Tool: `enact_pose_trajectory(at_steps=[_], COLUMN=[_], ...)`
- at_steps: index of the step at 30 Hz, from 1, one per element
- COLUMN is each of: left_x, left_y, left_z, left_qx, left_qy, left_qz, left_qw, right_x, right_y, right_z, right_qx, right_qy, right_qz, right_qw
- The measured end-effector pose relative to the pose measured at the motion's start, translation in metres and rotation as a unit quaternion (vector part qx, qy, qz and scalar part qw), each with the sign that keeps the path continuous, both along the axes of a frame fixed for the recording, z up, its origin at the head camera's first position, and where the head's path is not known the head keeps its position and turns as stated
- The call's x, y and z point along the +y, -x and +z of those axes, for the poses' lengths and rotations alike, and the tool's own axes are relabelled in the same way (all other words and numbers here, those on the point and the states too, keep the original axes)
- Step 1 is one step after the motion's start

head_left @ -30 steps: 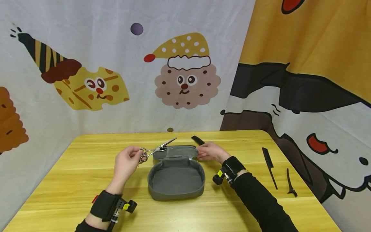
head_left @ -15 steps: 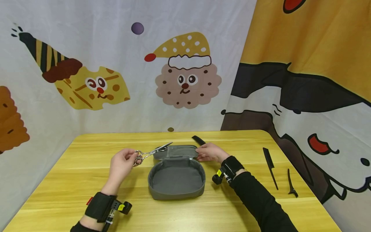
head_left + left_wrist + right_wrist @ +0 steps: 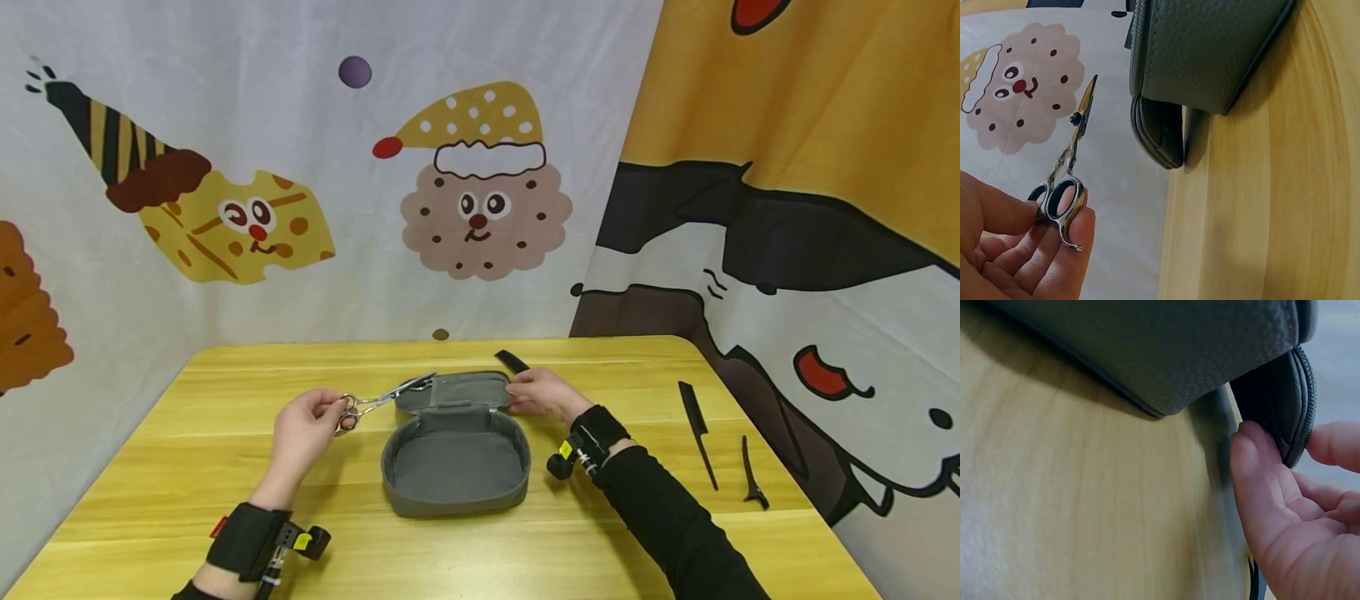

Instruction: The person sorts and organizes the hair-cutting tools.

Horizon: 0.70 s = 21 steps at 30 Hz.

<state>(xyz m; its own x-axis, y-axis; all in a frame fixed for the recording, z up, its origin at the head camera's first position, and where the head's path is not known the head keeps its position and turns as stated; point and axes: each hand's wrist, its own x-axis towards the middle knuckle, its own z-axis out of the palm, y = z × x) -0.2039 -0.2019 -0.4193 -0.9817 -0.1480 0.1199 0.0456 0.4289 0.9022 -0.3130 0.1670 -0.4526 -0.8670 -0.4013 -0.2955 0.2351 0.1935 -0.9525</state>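
Hairdressing scissors shifted leftward and slightly lower, pinched in left hand; right hand pinches folded-back lid of grey zippered case standing on tabletop.

Scissors: one; case: one; combs: two; clip: one.

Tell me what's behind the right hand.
Behind the right hand, the head view shows one end of a black object, possibly a comb; the hand hides the rest there.

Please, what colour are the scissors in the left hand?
The scissors are silver, with dark linings in the finger rings; the left wrist view shows best.
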Motion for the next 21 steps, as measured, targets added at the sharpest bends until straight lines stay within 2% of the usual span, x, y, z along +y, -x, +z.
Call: enact_pose_trajectory(at_steps=[7, 14, 21], left_x=[-0.008, -0.014, -0.019], left_y=[-0.002, -0.003, -0.003], left_z=[-0.001, -0.002, -0.002], left_qx=[-0.003, -0.009, -0.010], left_qy=[0.017, 0.015, 0.006], left_qz=[-0.002, 0.000, -0.004], left_qw=[0.9999, 0.9998, 0.9999], right_x=[-0.001, -0.005, -0.009], right_y=[-0.001, -0.001, 0.000], right_z=[0.001, 0.002, 0.003], right_qx=[0.025, 0.047, 0.066], right_qy=[-0.004, 0.036, 0.048], right_qz=[-0.005, -0.006, -0.040], right_qw=[1.000, 0.998, 0.996])
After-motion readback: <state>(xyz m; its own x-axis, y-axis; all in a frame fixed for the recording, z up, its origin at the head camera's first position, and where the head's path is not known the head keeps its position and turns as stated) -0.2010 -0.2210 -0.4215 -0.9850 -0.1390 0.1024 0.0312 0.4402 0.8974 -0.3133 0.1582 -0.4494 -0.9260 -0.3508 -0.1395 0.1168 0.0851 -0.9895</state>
